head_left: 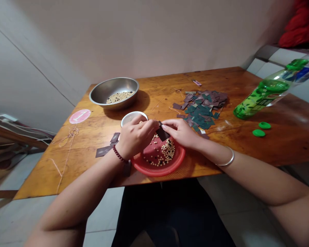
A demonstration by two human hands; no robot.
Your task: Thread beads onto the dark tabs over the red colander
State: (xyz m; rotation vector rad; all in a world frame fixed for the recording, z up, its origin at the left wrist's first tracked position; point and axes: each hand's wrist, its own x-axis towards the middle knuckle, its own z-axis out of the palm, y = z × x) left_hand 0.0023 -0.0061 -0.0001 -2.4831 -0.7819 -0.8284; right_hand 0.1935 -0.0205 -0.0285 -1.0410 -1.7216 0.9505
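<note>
Both my hands meet over a red plastic basket holding many small pale beads and a few dark ones. My left hand, with a dark red bead bracelet on the wrist, is curled with fingers pinched at a small dark card. My right hand, a silver bangle on its wrist, pinches the same dark card from the other side. A small white bowl stands just behind my left hand.
A steel bowl with pale beads sits at the back left. A heap of green and brown cards lies right of centre. A green bottle and two green caps are at the right. Loose cards, thread and a pink disc lie left.
</note>
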